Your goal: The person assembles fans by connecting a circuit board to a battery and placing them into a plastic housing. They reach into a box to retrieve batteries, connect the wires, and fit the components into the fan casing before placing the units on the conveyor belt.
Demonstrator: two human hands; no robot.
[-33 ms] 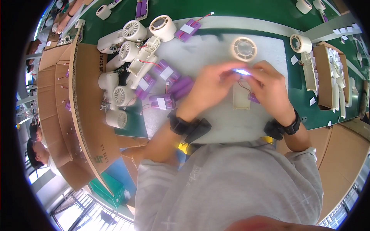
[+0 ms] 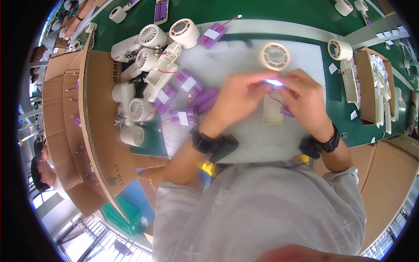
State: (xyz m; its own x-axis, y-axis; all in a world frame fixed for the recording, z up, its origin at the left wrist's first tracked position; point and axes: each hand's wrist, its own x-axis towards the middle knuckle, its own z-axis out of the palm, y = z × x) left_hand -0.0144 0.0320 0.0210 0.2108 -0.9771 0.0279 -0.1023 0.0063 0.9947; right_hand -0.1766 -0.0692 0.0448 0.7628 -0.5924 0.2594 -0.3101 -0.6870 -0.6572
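Over the grey-white work mat (image 2: 244, 144), both of my hands meet with bent fingers at a small part with a bright blue-white glow (image 2: 273, 81). My left hand (image 2: 242, 94) pinches its left side; my right hand (image 2: 305, 94) grips the right side. The part's exact shape is lost in glare and behind fingers. Just beyond them lies a cream round fan head (image 2: 275, 56) with a ringed opening. An open cream handle shell (image 2: 273, 115) shows below my fingers, with a thin wire and a purple battery (image 2: 286, 111) beside my right hand.
Left on the mat lie purple battery packs (image 2: 183, 115) with white pads, beside several cream fan bodies (image 2: 142, 109). A tall cardboard box (image 2: 102, 113) borders the left. At right are another opened fan (image 2: 340, 50) and a carton of white parts (image 2: 369, 87).
The round fan head has shifted very slightly to the left. My hands stay in nearly the same place, with the glowing part still between them.
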